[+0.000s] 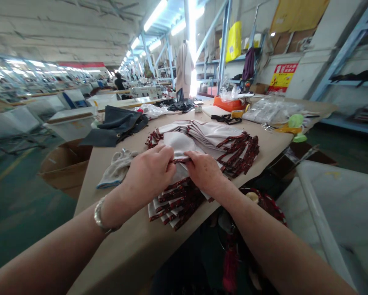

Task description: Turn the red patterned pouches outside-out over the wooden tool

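Observation:
Between my hands is a white fabric piece point(179, 141) with a dark red patterned edge. My left hand point(154, 166) pinches that edge on the left, its fingers curled into a fist. Close by, my right hand point(204, 170) grips the same edge between thumb and fingers. Beneath and behind lies a fanned pile of similar white pieces point(213, 131) with dark red trim. More trimmed layers point(177, 200) stick out toward me below my hands. A pale work glove point(117, 166) with a blue cuff rests left of my left hand.
The brown-covered table point(110, 246) has its right edge near my right arm. Dark grey fabric point(119, 121) lies at back left. Clear plastic bags point(273, 108), an orange box point(228, 103) and yellow tape point(237, 114) sit at back right. A cardboard box point(65, 168) stands left, a white bin point(340, 209) right.

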`<act>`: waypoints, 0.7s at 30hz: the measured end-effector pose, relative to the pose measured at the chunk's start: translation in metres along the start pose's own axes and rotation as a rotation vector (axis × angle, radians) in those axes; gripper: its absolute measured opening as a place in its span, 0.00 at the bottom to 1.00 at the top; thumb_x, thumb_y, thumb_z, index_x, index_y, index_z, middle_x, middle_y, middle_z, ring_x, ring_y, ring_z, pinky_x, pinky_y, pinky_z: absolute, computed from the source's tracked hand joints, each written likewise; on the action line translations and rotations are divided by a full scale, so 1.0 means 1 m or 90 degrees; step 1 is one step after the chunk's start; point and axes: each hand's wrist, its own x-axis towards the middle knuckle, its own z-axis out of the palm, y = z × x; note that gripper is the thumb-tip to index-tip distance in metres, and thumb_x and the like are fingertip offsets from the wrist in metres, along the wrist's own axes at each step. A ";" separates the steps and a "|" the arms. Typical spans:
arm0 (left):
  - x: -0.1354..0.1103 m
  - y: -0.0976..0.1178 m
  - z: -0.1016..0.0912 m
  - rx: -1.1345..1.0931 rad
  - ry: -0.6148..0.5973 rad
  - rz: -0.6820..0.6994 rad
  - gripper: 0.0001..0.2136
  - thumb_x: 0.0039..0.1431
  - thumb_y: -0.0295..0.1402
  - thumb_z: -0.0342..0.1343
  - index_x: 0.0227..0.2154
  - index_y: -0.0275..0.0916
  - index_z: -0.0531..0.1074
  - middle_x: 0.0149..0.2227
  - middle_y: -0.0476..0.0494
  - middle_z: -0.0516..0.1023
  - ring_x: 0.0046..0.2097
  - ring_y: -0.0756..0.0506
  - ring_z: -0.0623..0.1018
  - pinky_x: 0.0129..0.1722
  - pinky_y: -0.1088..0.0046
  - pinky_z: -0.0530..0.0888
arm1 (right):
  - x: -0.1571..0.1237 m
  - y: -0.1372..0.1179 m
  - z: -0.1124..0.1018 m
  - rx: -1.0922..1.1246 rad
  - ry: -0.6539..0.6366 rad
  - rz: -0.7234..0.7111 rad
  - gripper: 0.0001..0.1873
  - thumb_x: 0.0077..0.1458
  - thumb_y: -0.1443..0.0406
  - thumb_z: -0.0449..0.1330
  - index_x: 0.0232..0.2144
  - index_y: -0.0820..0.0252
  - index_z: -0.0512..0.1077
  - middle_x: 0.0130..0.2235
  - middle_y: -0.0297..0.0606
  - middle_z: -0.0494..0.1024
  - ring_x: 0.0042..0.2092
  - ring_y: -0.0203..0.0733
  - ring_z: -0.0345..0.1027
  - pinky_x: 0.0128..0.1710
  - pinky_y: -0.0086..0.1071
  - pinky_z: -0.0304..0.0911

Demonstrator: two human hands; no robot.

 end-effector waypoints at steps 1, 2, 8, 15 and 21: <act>-0.006 0.002 -0.003 0.010 -0.002 0.013 0.05 0.53 0.27 0.48 0.27 0.38 0.68 0.29 0.44 0.72 0.31 0.45 0.73 0.29 0.70 0.65 | -0.005 0.000 -0.004 -0.008 -0.010 -0.007 0.16 0.62 0.65 0.46 0.45 0.57 0.71 0.43 0.41 0.78 0.46 0.46 0.72 0.44 0.35 0.63; -0.013 0.004 -0.005 0.008 -0.002 0.028 0.05 0.53 0.27 0.48 0.26 0.39 0.67 0.29 0.45 0.72 0.31 0.45 0.73 0.29 0.70 0.65 | -0.010 -0.001 -0.007 -0.022 -0.022 -0.015 0.15 0.63 0.64 0.45 0.44 0.56 0.71 0.42 0.40 0.78 0.44 0.45 0.72 0.43 0.34 0.63; -0.060 0.027 -0.024 -0.120 0.088 0.064 0.07 0.55 0.26 0.48 0.23 0.41 0.63 0.27 0.48 0.72 0.28 0.48 0.72 0.29 0.72 0.67 | -0.047 0.010 -0.022 -0.175 -0.095 0.017 0.15 0.55 0.73 0.49 0.42 0.60 0.71 0.42 0.44 0.76 0.42 0.47 0.72 0.38 0.35 0.65; -0.117 0.070 0.033 -0.462 -0.051 -0.149 0.07 0.48 0.24 0.51 0.23 0.44 0.68 0.22 0.51 0.69 0.25 0.49 0.69 0.25 0.72 0.66 | -0.162 0.049 -0.036 -0.032 0.053 0.032 0.16 0.52 0.72 0.51 0.43 0.59 0.69 0.37 0.40 0.78 0.38 0.44 0.74 0.37 0.35 0.68; -0.112 0.134 0.070 -1.147 -0.260 -0.613 0.07 0.47 0.34 0.60 0.26 0.41 0.67 0.25 0.50 0.71 0.24 0.49 0.71 0.21 0.74 0.70 | -0.252 0.069 0.025 0.044 -0.113 0.081 0.14 0.52 0.74 0.48 0.29 0.56 0.71 0.25 0.34 0.75 0.25 0.40 0.70 0.24 0.30 0.63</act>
